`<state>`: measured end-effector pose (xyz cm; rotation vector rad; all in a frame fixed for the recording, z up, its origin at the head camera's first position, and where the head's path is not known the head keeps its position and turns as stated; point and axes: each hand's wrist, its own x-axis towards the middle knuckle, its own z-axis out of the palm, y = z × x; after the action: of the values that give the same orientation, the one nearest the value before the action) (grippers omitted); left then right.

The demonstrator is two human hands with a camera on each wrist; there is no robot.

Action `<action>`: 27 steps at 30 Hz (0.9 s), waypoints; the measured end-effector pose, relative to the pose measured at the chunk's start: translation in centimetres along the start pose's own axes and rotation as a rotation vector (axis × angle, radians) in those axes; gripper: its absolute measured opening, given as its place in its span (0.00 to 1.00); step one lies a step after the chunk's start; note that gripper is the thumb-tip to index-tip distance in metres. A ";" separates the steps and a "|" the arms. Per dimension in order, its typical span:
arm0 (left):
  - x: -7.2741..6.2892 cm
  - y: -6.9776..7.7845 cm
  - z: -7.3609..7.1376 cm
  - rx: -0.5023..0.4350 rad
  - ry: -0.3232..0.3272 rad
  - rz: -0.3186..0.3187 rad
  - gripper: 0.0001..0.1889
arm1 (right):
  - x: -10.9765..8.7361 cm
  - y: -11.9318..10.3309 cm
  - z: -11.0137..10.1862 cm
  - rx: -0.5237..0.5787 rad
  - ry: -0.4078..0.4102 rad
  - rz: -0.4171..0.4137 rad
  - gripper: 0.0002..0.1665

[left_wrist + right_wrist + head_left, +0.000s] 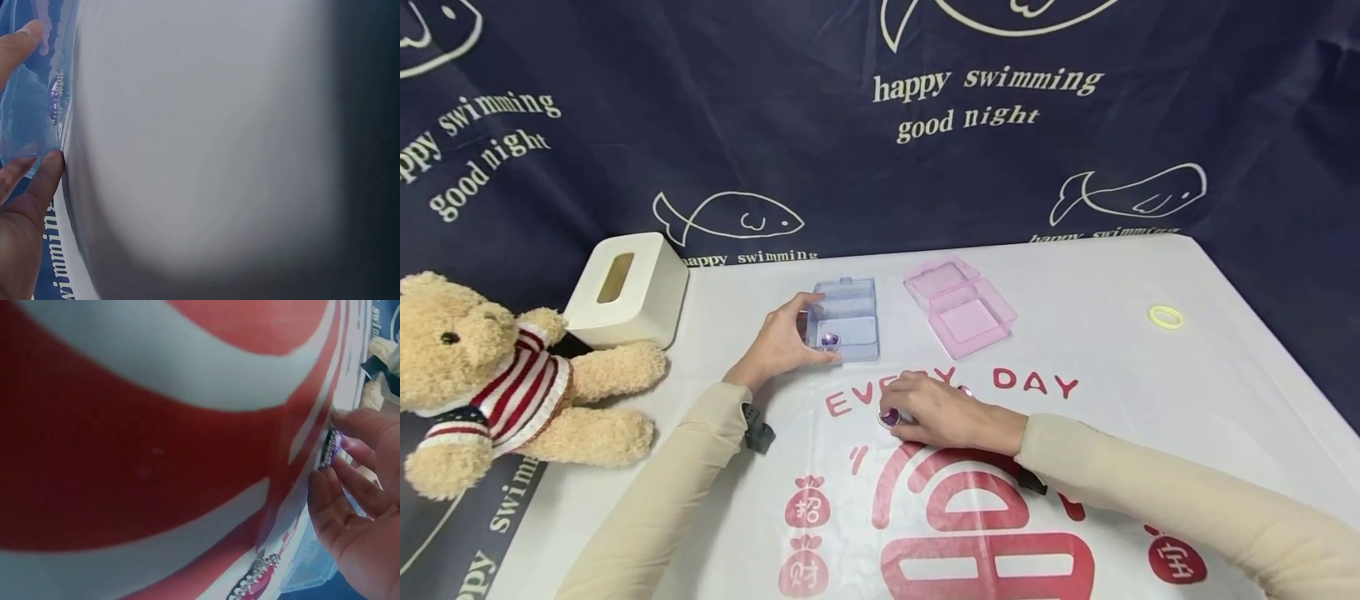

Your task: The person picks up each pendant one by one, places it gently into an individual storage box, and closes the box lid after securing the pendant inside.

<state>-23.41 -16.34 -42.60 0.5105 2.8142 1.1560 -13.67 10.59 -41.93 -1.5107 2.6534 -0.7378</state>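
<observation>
A small see-through blue box (857, 310) stands on the table with its lid swung back. My left hand (782, 337) grips it from the left side, thumb at the near edge and fingers at the far end. Inside its near corner lies a purple gem with a beaded rim (830, 340). My right hand (943, 412) pinches another purple gem (890, 417) low over the printed table cover. In the right wrist view this held gem (331, 449) shows its silver beaded edge between thumb and fingers. Just behind that hand lies a pinkish-red gem (255, 581), mostly hidden in the head view.
Right of the blue box sits an open pink box (973, 321). A pale yellow ring (1165, 317) lies farther right. On the left are a white tissue box (647, 300) and a teddy bear (482, 375) in a striped sweater. A dark blue curtain (850, 167) hangs behind the table.
</observation>
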 end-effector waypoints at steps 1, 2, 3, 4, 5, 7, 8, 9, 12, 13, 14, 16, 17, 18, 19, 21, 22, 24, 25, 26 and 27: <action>0.0 -0.1 0.0 0.001 0.004 0.001 0.52 | 0.1 0.0 0.0 0.003 -0.008 0.000 0.06; 0.0 -0.1 -0.1 0.002 0.009 0.005 0.52 | 0.3 0.1 -0.1 0.009 -0.015 0.001 0.06; 0.1 -0.2 -0.1 0.006 0.012 0.010 0.52 | 0.4 0.1 -0.2 0.014 -0.024 0.001 0.05; 0.1 -0.2 -0.1 0.006 0.014 0.014 0.52 | 0.4 0.1 -0.3 0.017 -0.033 0.003 0.05; 0.2 -0.2 -0.1 0.008 0.015 0.017 0.52 | 0.5 0.1 -0.4 0.020 -0.043 0.009 0.05; 0.2 -0.3 -0.1 0.009 0.013 0.020 0.52 | 0.5 0.0 -0.7 0.022 -0.052 0.020 0.06; 0.2 -0.3 -0.1 0.010 0.011 0.021 0.52 | 0.6 0.0 -0.9 0.024 -0.054 0.024 0.06; 0.2 -0.3 0.0 0.010 0.008 0.019 0.52 | 0.7 0.0 -1.1 0.023 -0.051 0.026 0.06; 0.1 -0.4 0.0 0.005 0.008 0.016 0.53 | 1.1 -0.1 -1.9 0.023 -0.012 0.024 0.06; 0.1 -0.4 0.0 0.001 0.009 0.014 0.52 | 1.4 -0.1 -2.2 0.024 0.004 0.018 0.06; 0.0 -0.4 0.0 0.000 0.011 0.012 0.52 | 1.6 -0.1 -2.5 0.021 0.023 0.015 0.06; -0.1 -0.5 0.0 -0.004 0.013 0.011 0.52 | 2.2 -0.1 -3.1 0.023 0.055 0.015 0.07; -0.1 -0.5 0.1 -0.004 0.012 0.011 0.52 | 2.6 -0.1 -3.4 0.025 0.068 0.016 0.07; -0.2 -0.6 0.1 -0.005 0.010 0.012 0.52 | 2.9 0.0 -3.6 0.029 0.080 0.024 0.07; -0.2 -0.6 0.1 -0.005 0.007 0.010 0.52 | 3.2 0.0 -3.8 0.032 0.092 0.032 0.08; -0.2 -0.6 0.1 -0.005 0.001 0.011 0.52 | 4.0 0.1 -4.2 0.042 0.113 0.048 0.09; -0.2 -0.6 0.1 -0.004 -0.001 0.014 0.52 | 4.4 0.2 -4.4 0.046 0.124 0.054 0.09; -0.1 -0.6 0.0 -0.007 -0.004 0.020 0.52 | 5.4 0.4 -4.8 0.037 0.149 0.064 0.10; 0.0 -0.6 0.0 -0.008 -0.004 0.023 0.52 | 5.9 0.4 -5.0 0.035 0.160 0.067 0.11; 0.0 -0.5 -0.1 -0.006 -0.005 0.024 0.52 | 6.4 0.6 -5.1 0.029 0.170 0.070 0.11; 0.1 -0.5 -0.1 -0.008 -0.007 0.026 0.52 | 6.9 0.7 -5.3 0.022 0.181 0.070 0.11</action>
<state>-23.64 -16.68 -42.85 0.5517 2.8045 1.1669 -19.12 7.41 -36.00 -1.4006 2.7985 -0.9373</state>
